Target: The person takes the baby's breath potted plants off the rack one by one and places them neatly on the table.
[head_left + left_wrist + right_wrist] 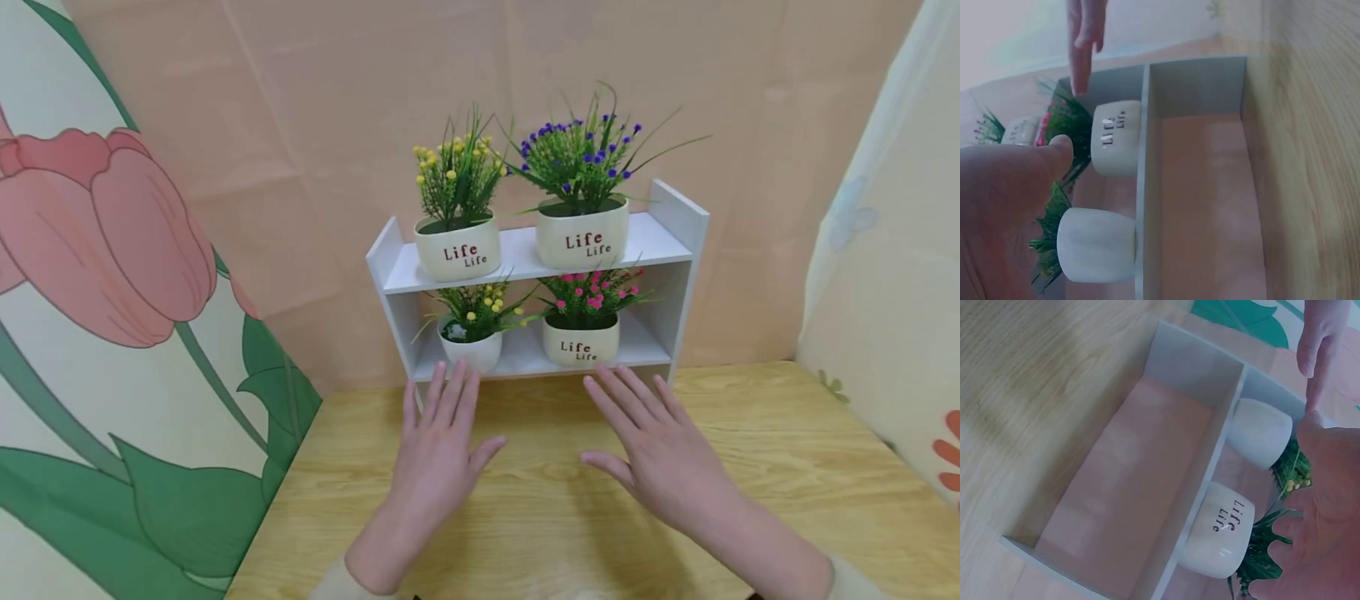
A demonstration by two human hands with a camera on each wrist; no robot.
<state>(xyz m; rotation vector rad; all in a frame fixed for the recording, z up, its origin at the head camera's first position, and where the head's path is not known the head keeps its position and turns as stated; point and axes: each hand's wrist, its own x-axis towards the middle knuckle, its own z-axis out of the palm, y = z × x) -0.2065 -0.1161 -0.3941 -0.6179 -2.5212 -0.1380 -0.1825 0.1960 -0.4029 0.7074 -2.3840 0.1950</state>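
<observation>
Both hands hold nothing. My left hand [435, 458] is stretched out in front of the shelf's left half, fingers straight, nearest the small plain white pot [480, 353] with yellow flowers. My right hand [667, 458] mirrors it before the pink-flowered pot [581, 343], which is marked "Life". Whether any fingertip touches the white shelf [517, 367] cannot be told. On the shelf's top board stand a yellow-flowered pot [459, 252] at left and a purple-flowered pot [583, 237] at right. Both wrist views show the two lower pots upright on the lower board.
The shelf stands on a wood-grain table [525, 500] against a pinkish backdrop cloth [337, 167]. Under its lower board is an open space [1204, 200]. A tulip-print panel [112, 250] rises on the left, a pale printed panel [892, 275] on the right.
</observation>
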